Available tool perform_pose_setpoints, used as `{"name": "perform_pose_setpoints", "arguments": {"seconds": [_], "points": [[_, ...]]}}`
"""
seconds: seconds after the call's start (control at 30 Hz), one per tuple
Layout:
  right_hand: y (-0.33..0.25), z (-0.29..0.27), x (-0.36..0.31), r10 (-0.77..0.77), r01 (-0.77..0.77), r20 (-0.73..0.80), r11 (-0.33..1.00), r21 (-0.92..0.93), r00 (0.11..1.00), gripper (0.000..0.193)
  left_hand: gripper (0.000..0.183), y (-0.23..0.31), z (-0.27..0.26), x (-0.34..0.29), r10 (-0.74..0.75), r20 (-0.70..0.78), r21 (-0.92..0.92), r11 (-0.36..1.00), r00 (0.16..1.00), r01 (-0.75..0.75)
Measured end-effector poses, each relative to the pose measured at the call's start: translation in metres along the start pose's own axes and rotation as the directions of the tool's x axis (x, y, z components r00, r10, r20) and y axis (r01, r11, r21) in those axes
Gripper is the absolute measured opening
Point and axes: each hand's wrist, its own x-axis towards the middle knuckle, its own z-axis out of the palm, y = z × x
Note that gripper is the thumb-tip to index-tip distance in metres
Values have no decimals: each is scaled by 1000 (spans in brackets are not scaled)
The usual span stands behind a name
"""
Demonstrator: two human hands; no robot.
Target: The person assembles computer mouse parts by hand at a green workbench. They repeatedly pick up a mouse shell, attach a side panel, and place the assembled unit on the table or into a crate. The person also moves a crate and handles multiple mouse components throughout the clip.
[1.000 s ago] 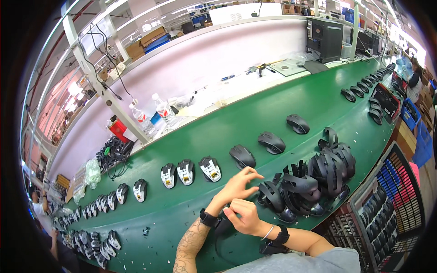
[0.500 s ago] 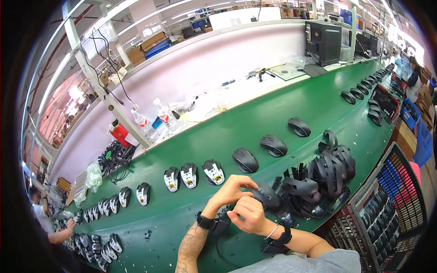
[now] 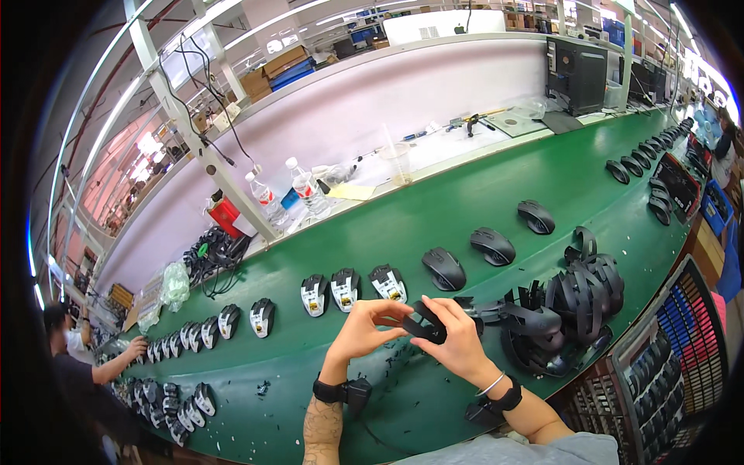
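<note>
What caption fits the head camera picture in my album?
Left hand and right hand hold a black part over a green table lined with computer mice.

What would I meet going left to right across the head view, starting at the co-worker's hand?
Co-worker's hand, crumpled plastic bag, clear bottles, left hand, black piece, right hand, heap of black parts, black crate.

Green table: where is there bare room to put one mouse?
Free: the strip between the three black mice and the white ledge, and the patch left of the left hand, nearer than the open mice. Crowded: right of the right hand, with the heap of black shells; lower left, with clustered mice.
</note>
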Motion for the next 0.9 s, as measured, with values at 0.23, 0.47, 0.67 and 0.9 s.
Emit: {"name": "perform_pose_setpoints", "arguments": {"seconds": [0.23, 0.47, 0.67, 0.9], "points": [[-4, -2, 1, 95, -93, -48, 995, 47, 994, 63, 14, -22, 13, 2, -268, -38, -440, 869, 963, 225], [7, 7, -3, 74, -59, -93, 986, 157, 993, 59, 17, -26, 39, 6, -230, -178, -491, 864, 957, 116], [-8, 5, 0, 143, -95, -227, 973, 211, 963, 51, 25, -49, 10, 33, -90, -324, -156, 987, 942, 40], [0, 11, -2, -81, 64, -270, 996, -69, 960, 34, 96, -134, -22, 73, -127, -415, 726, 552, 901, 412]]}}
